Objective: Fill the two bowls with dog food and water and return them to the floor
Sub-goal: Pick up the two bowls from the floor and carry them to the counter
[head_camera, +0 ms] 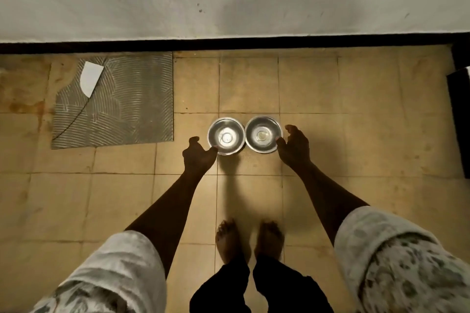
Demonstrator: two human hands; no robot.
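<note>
Bowls of steel, a left bowl (226, 136) and a right bowl (263, 134), sit rim to rim on the tiled floor (356, 134) between our hands. Our left hand (198, 157) is spread and loosely curved, thumb on the left bowl's rim. Our right hand (295, 145) is likewise, thumb touching the right bowl's rim.

Bowls (215, 132): shiny silver
Floor tiles (368, 134): tan
Mat (132, 109): grey, curved ridges
Sleeves (407, 262): pale, mottled green-grey
Trousers (223, 287): black
</note>
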